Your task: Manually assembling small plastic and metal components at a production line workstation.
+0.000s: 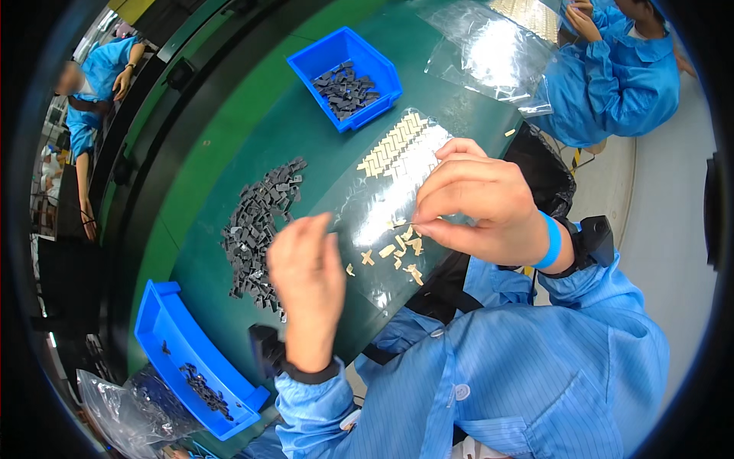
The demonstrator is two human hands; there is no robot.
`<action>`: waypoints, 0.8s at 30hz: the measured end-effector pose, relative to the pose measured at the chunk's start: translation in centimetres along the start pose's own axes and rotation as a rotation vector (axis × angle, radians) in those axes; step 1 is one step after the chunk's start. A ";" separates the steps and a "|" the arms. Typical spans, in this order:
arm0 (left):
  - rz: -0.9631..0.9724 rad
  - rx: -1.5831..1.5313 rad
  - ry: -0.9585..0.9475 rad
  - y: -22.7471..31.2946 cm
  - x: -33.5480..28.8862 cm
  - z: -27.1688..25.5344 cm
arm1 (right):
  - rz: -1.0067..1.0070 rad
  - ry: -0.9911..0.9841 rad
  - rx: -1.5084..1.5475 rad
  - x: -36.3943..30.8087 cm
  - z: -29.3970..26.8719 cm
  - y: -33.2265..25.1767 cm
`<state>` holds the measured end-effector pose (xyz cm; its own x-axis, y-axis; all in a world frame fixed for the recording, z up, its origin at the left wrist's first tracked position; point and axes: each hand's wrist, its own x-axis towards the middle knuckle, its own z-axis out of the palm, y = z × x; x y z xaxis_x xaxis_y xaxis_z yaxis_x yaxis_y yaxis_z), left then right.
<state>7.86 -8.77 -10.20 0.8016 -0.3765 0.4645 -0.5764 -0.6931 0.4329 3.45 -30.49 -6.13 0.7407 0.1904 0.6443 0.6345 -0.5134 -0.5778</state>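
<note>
My left hand (306, 275) hovers over the near edge of a clear plastic sheet (382, 206), fingers curled together; whether it holds a small part I cannot tell. My right hand (478, 203) pinches something tiny at its fingertips just above several loose beige parts (401, 249) on the sheet. Rows of beige parts (394, 145) lie in a herringbone pattern at the sheet's far end. A pile of dark grey parts (260, 226) spreads on the green table (306, 122) left of my left hand.
A blue bin (348, 73) of grey parts stands at the far side. Another blue bin (191, 359) sits at the near left beside a plastic bag (115, 402). Clear bags (489, 53) lie at the far right. Two other people in blue coats, one (619, 76) far right, one (95, 84) far left.
</note>
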 end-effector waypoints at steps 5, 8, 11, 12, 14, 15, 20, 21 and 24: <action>-0.190 0.252 -0.177 -2.3 -1.3 -4.6 | 0.080 -0.001 0.116 -0.4 -0.5 0.4; -0.182 0.254 -0.256 -2.6 -3.0 -4.1 | 0.116 -0.005 0.201 -0.5 0.2 0.7; -0.196 0.309 -0.227 -3.0 -3.1 -2.8 | 0.208 -0.016 0.306 -0.6 0.6 0.6; -0.199 0.333 -0.207 -3.3 -3.0 -2.3 | 0.280 -0.022 0.365 -0.6 0.7 0.5; -0.175 0.354 -0.194 -3.9 -3.0 -1.7 | 0.293 -0.019 0.411 -0.8 0.7 0.6; -0.166 0.367 -0.185 -4.1 -3.0 -1.4 | 0.309 -0.014 0.454 -0.8 0.7 0.6; -0.090 0.396 -0.083 -4.4 -3.3 -0.9 | 0.394 0.028 0.619 -1.3 1.7 0.5; -0.036 0.411 -0.038 -4.3 -3.2 -1.0 | 0.449 0.051 0.751 -1.5 2.1 0.3; -0.040 0.157 0.032 -3.3 -2.8 -2.0 | 0.691 0.038 0.972 -1.9 2.8 -0.2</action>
<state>7.22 -4.26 -11.39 0.8166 -0.3281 0.4748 -0.5097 -0.7959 0.3267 2.51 -28.46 -8.67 0.9946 0.0895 0.0530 0.0179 0.3544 -0.9349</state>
